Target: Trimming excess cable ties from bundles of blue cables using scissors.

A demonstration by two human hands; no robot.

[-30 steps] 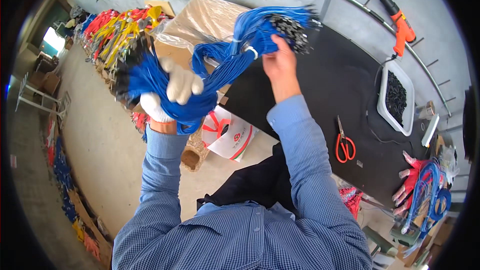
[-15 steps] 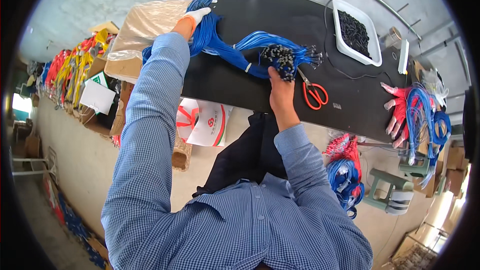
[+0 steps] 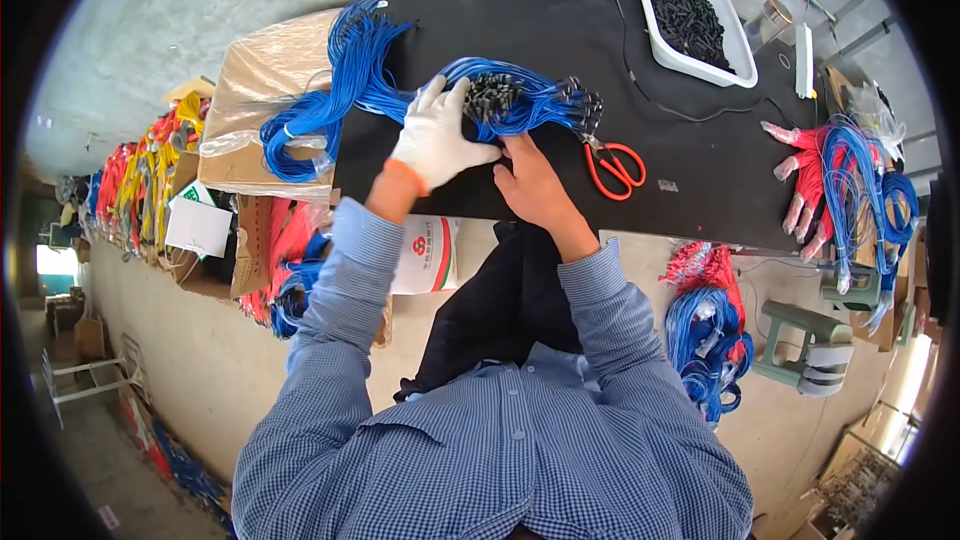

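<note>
A bundle of blue cables (image 3: 510,70) with dark ends lies on the black table (image 3: 480,0). My left hand (image 3: 438,135), in a white glove with an orange cuff, spreads its fingers against the bundle's near left side. My right hand (image 3: 540,187) is bare and grips the bundle's near edge. Its fingertips are partly hidden by the cables. Red-handled scissors (image 3: 617,170) lie just right of the bundle, with their blades near the cable ends. More blue cable (image 3: 350,70) trails to the left, over the table's edge onto a plastic-wrapped box (image 3: 262,70).
A white tray (image 3: 742,60) of small black parts stands at the back right, beside a dark cord (image 3: 640,90). Red and blue cable bundles (image 3: 850,190) hang at the table's right end. Below are a green stool (image 3: 800,345) and a cardboard box (image 3: 250,250) at left.
My left hand has let go of the cables at the far left and come right and nearer, to the bundle by my right hand. The bundle's dark ends have shifted left.
</note>
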